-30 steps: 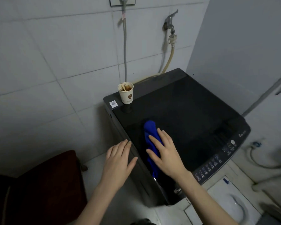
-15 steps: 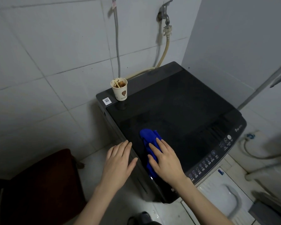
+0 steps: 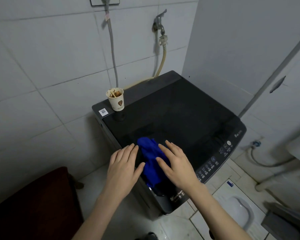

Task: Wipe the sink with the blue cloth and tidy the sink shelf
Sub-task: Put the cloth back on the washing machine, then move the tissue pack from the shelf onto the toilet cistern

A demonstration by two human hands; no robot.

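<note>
A crumpled blue cloth (image 3: 150, 159) lies on the near left part of a black washing machine lid (image 3: 177, 116). My right hand (image 3: 176, 164) rests flat on the cloth's right side, fingers straight and spread. My left hand (image 3: 124, 164) is flat with straight fingers at the machine's left edge, just left of the cloth and almost touching it. No sink or sink shelf is in view.
A used paper cup (image 3: 116, 99) with brown residue stands at the lid's far left corner. A tap with a hose (image 3: 161, 40) is on the tiled wall behind. A dark red seat (image 3: 42, 201) sits at the lower left. A floor toilet (image 3: 239, 208) lies at the lower right.
My left hand has moved right, from beside the machine up to the cloth's left side. My right hand stays on the cloth, which looks more bunched.
</note>
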